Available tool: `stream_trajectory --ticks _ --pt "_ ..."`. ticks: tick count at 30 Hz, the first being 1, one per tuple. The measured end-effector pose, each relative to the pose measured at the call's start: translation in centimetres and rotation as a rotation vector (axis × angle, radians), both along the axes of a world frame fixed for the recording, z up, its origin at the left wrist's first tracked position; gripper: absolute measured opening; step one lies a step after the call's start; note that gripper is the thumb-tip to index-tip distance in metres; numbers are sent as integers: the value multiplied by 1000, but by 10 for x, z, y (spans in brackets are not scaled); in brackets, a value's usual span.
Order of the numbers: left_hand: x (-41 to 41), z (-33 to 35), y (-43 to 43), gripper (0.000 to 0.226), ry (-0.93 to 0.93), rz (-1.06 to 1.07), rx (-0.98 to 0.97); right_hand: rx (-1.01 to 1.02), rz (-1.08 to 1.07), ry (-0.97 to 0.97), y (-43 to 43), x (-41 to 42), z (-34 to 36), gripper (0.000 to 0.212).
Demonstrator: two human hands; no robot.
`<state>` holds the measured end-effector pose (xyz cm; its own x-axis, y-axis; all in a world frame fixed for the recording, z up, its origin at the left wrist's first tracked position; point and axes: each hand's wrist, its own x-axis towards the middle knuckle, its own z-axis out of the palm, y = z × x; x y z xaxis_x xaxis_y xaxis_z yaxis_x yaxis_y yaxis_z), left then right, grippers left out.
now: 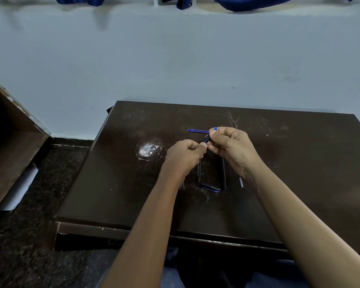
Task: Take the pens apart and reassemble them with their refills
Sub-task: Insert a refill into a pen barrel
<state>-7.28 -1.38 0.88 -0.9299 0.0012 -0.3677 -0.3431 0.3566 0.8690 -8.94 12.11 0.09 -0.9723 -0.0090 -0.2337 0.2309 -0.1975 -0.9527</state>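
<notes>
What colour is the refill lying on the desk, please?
Blue; the refill shows in the head view.

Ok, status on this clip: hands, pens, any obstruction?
Left hand and right hand both pinching one pen part. Blue refill loose on desk. Nothing blocking.

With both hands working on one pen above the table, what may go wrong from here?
1. The blue refill lies loose on the table beyond the hands; a knuckle may roll it away.
2. The pen between the left hand and right hand could slip.
</notes>
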Motion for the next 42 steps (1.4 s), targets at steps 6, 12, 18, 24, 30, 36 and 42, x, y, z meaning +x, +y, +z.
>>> stream_trajectory --ticks 6,12,18,24,30,36,42 --pt "-3 3 3 49 -82 15 24 15 3 -2 0 0 -1 11" --pt "-1 -1 1 32 -63 23 31 7 15 7 -1 0 0 12" --pt "-2 -1 0 27 -28 8 29 12 10 3 -1 0 -1 12" --pt "-3 4 3 42 -66 13 67 14 15 10 0 0 -2 12" --pt "-2 -2 -2 19 15 -22 8 25 26 9 0 -1 -2 14" --pt "-4 4 2 43 -55 -21 41 41 26 15 1 -1 -3 15" --pt "-3 -1 0 25 13 -23 38 37 35 3 0 -1 -4 12"
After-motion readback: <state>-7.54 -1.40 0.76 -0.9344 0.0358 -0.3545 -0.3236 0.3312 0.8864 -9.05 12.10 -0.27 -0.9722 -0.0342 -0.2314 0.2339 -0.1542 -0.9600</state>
